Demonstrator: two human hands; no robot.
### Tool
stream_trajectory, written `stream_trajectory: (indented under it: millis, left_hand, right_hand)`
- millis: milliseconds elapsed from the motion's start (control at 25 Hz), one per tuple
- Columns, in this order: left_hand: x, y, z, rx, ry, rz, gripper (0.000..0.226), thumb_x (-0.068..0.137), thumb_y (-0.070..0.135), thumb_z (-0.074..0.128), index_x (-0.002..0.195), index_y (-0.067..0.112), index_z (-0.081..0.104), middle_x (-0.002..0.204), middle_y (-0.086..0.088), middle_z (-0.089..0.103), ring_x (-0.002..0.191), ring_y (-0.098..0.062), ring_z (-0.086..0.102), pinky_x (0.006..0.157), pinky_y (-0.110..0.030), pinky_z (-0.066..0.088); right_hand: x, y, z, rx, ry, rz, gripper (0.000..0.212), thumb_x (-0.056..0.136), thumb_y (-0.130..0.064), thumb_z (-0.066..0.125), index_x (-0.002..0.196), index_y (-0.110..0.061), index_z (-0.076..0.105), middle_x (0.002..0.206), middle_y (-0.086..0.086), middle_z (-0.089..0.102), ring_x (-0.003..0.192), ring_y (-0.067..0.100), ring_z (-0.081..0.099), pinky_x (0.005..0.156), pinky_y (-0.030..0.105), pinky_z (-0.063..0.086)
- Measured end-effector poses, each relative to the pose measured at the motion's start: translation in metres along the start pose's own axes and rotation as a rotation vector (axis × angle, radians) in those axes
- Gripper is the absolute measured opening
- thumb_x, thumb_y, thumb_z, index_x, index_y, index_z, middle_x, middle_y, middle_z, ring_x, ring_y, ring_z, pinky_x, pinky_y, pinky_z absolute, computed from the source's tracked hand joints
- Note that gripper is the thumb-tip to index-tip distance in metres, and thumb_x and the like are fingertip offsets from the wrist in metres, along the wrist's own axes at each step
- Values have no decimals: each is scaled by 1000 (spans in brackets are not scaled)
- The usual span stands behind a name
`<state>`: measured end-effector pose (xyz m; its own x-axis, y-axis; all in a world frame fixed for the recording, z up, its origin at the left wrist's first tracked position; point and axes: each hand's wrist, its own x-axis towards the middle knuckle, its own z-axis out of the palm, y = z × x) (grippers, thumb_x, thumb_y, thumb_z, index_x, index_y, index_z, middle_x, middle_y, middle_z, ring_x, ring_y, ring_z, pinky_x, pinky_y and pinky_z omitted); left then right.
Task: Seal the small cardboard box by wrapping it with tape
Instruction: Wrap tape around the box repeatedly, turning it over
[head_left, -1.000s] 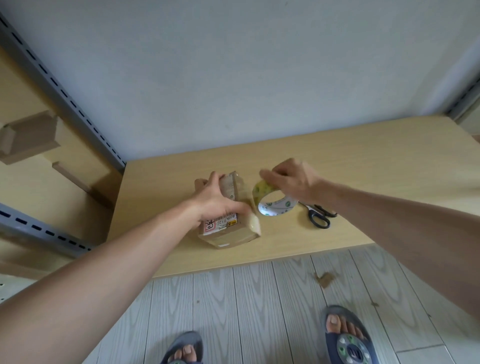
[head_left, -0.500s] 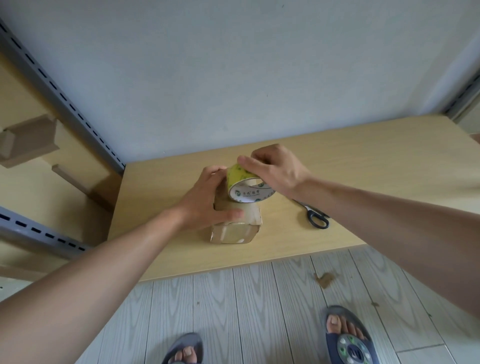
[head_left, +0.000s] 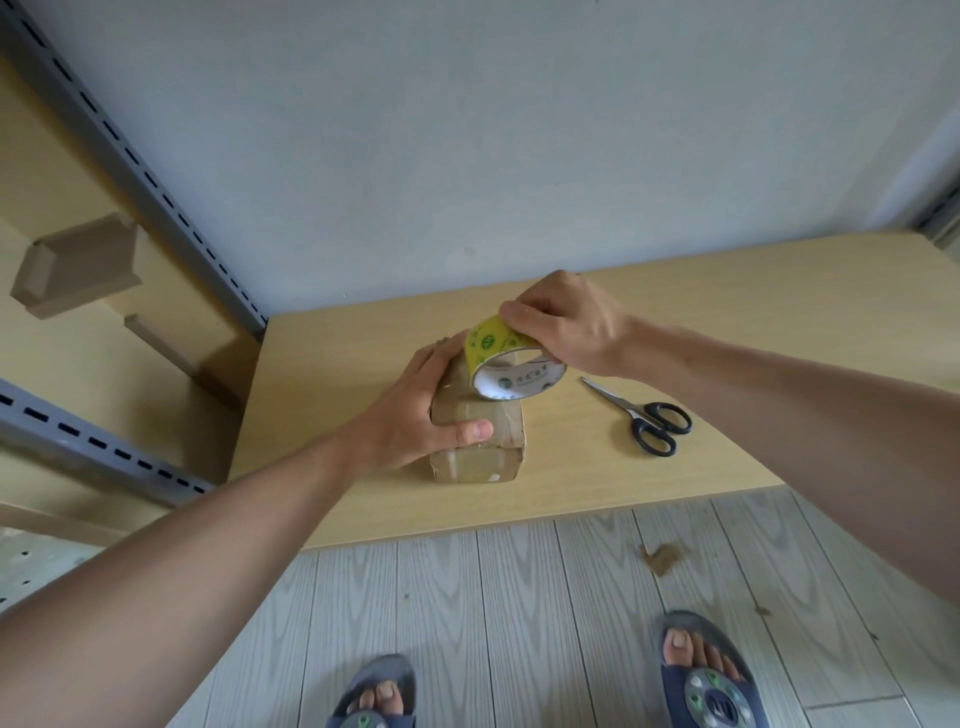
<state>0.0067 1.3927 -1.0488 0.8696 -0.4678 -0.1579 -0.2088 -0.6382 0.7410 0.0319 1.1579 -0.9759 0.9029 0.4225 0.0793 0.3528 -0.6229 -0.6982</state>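
A small brown cardboard box (head_left: 480, 460) stands on the light wooden table (head_left: 701, 322), near its front edge. My left hand (head_left: 415, 415) grips the box from the left, thumb across its near top face. My right hand (head_left: 566, 322) holds a tape roll (head_left: 511, 366) with a yellow-green outer face and white printed core, tilted over the box's far top end. The roll touches or nearly touches the box top. Glossy tape shows on the box's faces.
Black-handled scissors (head_left: 644, 421) lie shut on the table to the right of the box. Grey slotted shelf rails (head_left: 171, 192) and cardboard pieces (head_left: 78, 270) are at the left. A brown scrap (head_left: 662, 556) lies on the plank floor, and my sandalled feet (head_left: 701, 675) are below.
The box was turned so its labelled face is out of sight. My right hand carried the tape roll from the box's right side up over its top and far end.
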Motion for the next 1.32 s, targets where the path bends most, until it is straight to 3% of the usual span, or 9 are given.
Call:
stream_trajectory:
  millis: [160, 400, 600, 800, 920, 1000, 1080, 1160, 1320]
  left_hand:
    - [-5, -7, 1, -13, -4, -18, 109, 66, 73, 71, 153, 54, 9, 151, 18, 26, 137, -7, 35, 116, -36, 37]
    - [-4, -10, 4, 11, 5, 4, 110, 69, 76, 68, 156, 49, 7, 161, 15, 20, 146, -5, 25, 120, -32, 27]
    - [-3, -12, 2, 27, 3, -7, 113, 69, 76, 67, 158, 46, 5, 164, 13, 16, 148, -3, 19, 121, -30, 22]
    - [-4, 1, -9, 157, -28, -11, 121, 61, 87, 61, 159, 35, 12, 169, 6, 6, 154, -10, 12, 126, -41, 19]
    - [6, 39, -22, 462, 11, -92, 125, 56, 97, 48, 153, 20, 28, 170, -1, -10, 156, -21, 7, 124, -52, 20]
    - [17, 64, -10, 568, 41, -222, 126, 57, 99, 47, 148, 13, 32, 167, -11, 10, 152, -30, 18, 117, -61, 29]
    - [28, 76, 11, 473, 44, -357, 127, 55, 93, 61, 150, 18, 24, 153, -13, 30, 138, -38, 34, 106, -55, 42]
    - [35, 75, 24, 407, 21, -383, 124, 54, 73, 82, 152, 33, 16, 145, -8, 26, 131, -41, 34, 99, -48, 44]
    - [33, 59, 13, 180, 82, -352, 104, 53, 47, 87, 140, 48, 30, 132, -3, 29, 122, -34, 43, 97, -40, 46]
  right_hand:
    - [-6, 21, -7, -181, -27, -6, 53, 98, -33, 55, 51, -8, 51, 46, 2, 42, 40, 17, 33, 39, 25, 25]
    - [-30, 65, 6, -277, -59, 164, 55, 90, -52, 61, 50, -18, 47, 46, -2, 50, 41, 15, 42, 43, 28, 36]
    - [-30, 66, 17, -265, -86, 214, 53, 89, -53, 60, 51, -18, 49, 51, -1, 55, 44, 15, 47, 44, 28, 37]
    - [-31, 57, 32, -279, -95, 319, 52, 89, -55, 58, 54, -17, 51, 54, 1, 56, 47, 18, 48, 46, 27, 36]
    - [-26, 42, 34, -354, -99, 368, 48, 88, -53, 59, 55, -19, 50, 53, -2, 51, 49, 18, 46, 47, 23, 32]
    - [-24, 36, 35, -424, -135, 374, 40, 87, -45, 58, 58, -18, 52, 57, -2, 52, 55, 21, 51, 47, 24, 33]
    - [-24, 34, 34, -459, -150, 370, 35, 86, -39, 58, 58, -19, 49, 59, -1, 52, 58, 23, 52, 47, 25, 32]
    - [-25, 34, 35, -438, -125, 370, 43, 85, -49, 59, 55, -19, 48, 56, -2, 50, 52, 19, 47, 46, 26, 30]
    - [-29, 39, 40, -272, -108, 327, 51, 89, -55, 57, 55, -17, 52, 53, 0, 50, 49, 19, 46, 47, 25, 33]
